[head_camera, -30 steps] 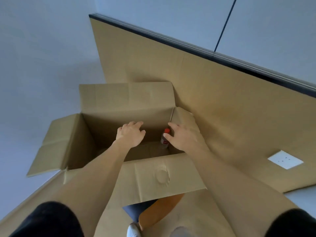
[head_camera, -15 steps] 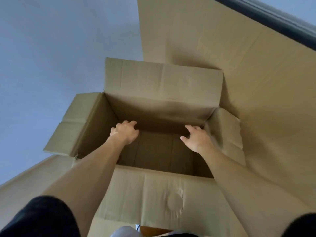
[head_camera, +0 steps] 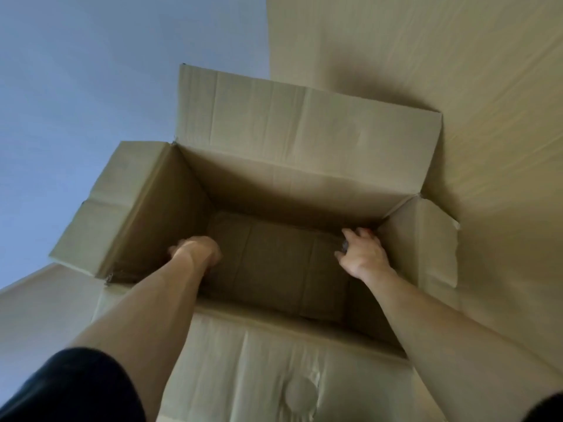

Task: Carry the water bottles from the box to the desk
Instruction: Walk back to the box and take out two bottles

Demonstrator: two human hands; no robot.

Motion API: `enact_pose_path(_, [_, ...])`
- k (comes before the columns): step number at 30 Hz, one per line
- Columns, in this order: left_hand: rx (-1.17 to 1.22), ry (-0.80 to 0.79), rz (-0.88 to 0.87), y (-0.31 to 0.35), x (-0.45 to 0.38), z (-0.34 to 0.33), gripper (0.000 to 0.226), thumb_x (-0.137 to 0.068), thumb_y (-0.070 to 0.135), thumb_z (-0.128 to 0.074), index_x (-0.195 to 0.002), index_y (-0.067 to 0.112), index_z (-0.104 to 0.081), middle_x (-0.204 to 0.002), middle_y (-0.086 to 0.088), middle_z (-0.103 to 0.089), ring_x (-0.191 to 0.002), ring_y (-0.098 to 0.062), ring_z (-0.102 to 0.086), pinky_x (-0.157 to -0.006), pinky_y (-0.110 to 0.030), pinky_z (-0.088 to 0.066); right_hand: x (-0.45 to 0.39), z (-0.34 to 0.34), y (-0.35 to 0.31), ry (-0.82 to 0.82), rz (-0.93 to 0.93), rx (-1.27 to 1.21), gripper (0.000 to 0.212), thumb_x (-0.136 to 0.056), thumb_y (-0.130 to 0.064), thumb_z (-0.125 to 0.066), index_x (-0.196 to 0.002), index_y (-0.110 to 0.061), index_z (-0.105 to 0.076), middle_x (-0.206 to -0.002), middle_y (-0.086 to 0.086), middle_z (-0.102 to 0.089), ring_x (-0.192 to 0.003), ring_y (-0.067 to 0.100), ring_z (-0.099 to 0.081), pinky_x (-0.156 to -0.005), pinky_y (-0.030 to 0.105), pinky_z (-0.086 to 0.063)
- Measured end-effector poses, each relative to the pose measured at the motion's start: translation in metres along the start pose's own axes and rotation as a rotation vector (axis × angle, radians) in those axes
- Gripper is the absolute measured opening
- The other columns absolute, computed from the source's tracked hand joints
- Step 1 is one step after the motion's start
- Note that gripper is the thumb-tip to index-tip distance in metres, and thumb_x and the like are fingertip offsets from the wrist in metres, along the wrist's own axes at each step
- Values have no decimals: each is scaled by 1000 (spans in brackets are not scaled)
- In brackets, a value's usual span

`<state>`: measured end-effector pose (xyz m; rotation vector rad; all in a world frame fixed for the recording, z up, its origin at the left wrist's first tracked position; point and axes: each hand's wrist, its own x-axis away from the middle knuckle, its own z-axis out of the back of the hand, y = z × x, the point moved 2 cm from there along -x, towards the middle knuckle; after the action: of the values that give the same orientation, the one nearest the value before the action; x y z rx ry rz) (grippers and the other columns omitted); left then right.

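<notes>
Both hands have sunk deeper into the box [head_camera: 195, 196] since a moment ago. Right hand [head_camera: 364, 257] curls round a water bottle [head_camera: 345, 245], mostly hidden, in the right corner; left hand [head_camera: 196, 252] is blurred, its grip unreadable. Cardboard sheets [head_camera: 457, 86] surround the box.

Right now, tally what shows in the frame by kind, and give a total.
Cardboard box, flaps open: 1
Water bottle, mostly hidden behind the right hand: 1
Hands reaching into the box, left hand and right hand: 2
Total: 4
</notes>
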<state>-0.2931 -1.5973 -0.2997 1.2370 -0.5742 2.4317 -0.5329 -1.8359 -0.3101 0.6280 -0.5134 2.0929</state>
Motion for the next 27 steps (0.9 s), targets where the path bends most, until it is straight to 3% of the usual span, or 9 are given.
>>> enact_pose_path(4, [-46,-26,63,-6,-6,-7,40,-96,24,-57,-133,9,-61,-137,-15,-57,-127,-39,-50,-109,-53,-41,-5,-7,1,-9,-13,29,68,-98,-43,-58,-157,-29,-27,-164,5,-20,-151,34,-17,-121,48,-27])
enact_pose_path(10, [-32,50,132,-7,-5,-10,49,-98,34,-57,-143,14,-51,-144,-12,-51,-132,-35,-45,-104,-47,-39,-7,-10,-5,22,-42,91,64,-95,-38,-61,-152,-27,-34,-161,6,-22,-148,37,-19,-115,51,-34])
enact_pose_path(17, [-27,37,137,-9,-10,-12,47,-101,27,-53,-144,12,-49,-145,-13,-48,-133,-37,-44,-107,-50,-40,-11,-13,-10,48,-88,135,63,-89,-36,-69,-145,-24,-42,-159,7,-24,-147,37,-18,-113,52,-33])
enact_pose_path(22, [-112,98,90,-8,-9,-9,36,-101,22,-58,-135,10,-59,-132,-10,-60,-121,-31,-60,-92,-42,-54,-13,-15,-9,51,-101,125,65,-89,-33,-69,-147,-23,-41,-162,7,-18,-150,37,-13,-116,52,-32])
enact_pose_path(27, [-212,226,-13,4,-7,0,32,-99,12,-58,-130,11,-63,-127,-8,-65,-117,-26,-65,-85,-35,-56,-12,-15,-7,59,-106,119,65,-88,-28,-69,-147,-22,-42,-163,6,-15,-149,36,-12,-115,51,-32])
